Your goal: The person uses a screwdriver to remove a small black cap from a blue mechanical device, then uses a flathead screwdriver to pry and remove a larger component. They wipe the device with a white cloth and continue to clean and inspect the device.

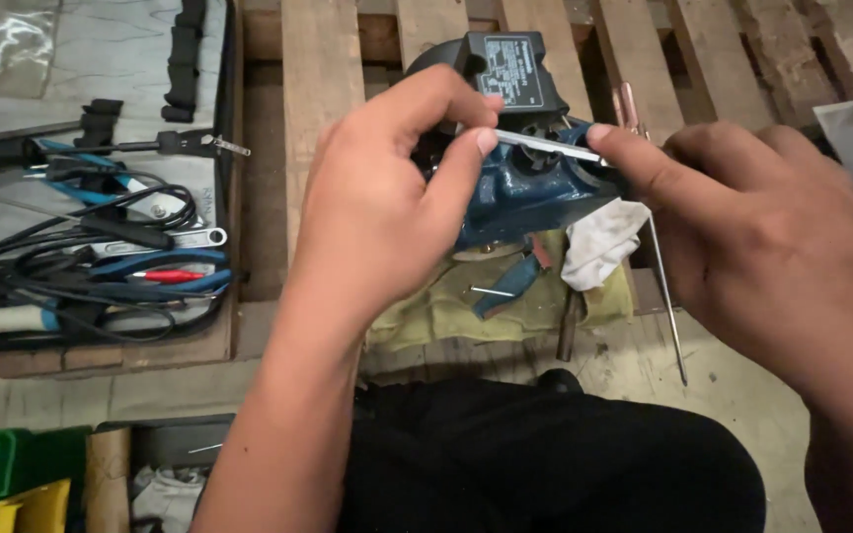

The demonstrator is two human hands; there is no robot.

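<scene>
While the left hand (pixel 377 212) grips the blue motor housing (pixel 530 188) above the wooden pallet (pixel 318 99), its fingers also pinch one end of a thin metal rod (pixel 548 145); the right hand (pixel 752 232) fingers clamp the other end. Such a slim rod could slip or bend if pressed at an angle, and the housing might drop onto the olive cloth (pixel 446 311).

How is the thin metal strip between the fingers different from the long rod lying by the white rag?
The metal strip is short, flat and pinched at both ends, by the left hand and the right hand, over the blue motor housing. The long rod is much longer, thin and round-looking, and lies loose past the white rag, angled toward the floor. Both are bare, silvery metal.
</scene>
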